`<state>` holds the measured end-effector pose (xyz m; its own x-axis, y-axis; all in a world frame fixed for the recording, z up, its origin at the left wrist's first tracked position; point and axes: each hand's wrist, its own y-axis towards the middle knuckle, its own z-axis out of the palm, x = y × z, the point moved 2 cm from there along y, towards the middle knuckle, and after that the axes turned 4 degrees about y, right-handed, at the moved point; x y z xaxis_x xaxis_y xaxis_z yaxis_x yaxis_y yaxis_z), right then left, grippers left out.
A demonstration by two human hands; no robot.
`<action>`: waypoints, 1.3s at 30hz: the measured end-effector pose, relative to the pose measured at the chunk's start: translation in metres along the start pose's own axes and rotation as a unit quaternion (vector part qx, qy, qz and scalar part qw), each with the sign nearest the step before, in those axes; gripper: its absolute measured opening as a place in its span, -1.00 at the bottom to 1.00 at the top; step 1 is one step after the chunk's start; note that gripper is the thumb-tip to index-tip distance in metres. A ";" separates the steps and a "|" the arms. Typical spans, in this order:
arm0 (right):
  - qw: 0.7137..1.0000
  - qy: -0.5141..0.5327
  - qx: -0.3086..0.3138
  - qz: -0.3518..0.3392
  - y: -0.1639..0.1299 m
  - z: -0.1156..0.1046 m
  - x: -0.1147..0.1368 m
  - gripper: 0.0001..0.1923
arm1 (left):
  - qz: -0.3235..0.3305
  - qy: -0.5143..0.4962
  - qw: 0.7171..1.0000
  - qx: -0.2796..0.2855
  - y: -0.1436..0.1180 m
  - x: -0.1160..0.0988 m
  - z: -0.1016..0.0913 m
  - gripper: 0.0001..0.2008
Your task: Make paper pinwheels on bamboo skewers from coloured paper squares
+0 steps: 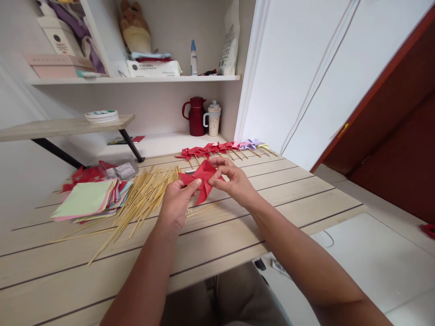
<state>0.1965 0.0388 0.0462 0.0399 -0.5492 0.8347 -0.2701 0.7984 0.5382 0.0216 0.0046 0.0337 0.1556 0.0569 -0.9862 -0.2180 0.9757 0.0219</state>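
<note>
- Both forearms reach forward over the desk [238,226].
- Red paper pinwheel [203,177]: folded, pointed vanes, held just above the desk beside the sticks [142,199].
- Left hand [176,201] pinches its left vane; right hand [231,179] pinches the centre, fingers curled.
- Shelf labels are too small to read.
</note>
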 end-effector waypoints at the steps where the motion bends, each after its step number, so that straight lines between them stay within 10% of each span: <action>1: 1.000 -0.005 0.001 0.000 0.000 0.000 0.000 -0.79 | 0.002 0.003 1.000 0.000 -0.001 -0.001 0.001 -0.68; 26: 0.998 -0.039 -0.029 -0.031 0.001 0.003 -0.002 -0.79 | -0.009 0.055 0.998 -0.006 -0.003 -0.002 0.003 -0.71; 32: 0.985 0.125 -0.098 0.071 0.004 -0.005 -0.010 -0.55 | -0.010 0.040 0.999 -0.031 -0.003 -0.002 0.004 -0.68; 39: 0.964 0.202 -0.001 0.173 0.000 0.008 -0.016 -0.18 | 0.084 0.051 0.995 -0.035 0.001 0.000 0.002 -0.69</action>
<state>0.1885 0.0458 0.0320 0.3195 -0.1091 0.9413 -0.3322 0.9174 0.2191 0.0238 0.0057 0.0338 0.0141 0.1921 -0.9813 -0.2990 0.9373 0.1792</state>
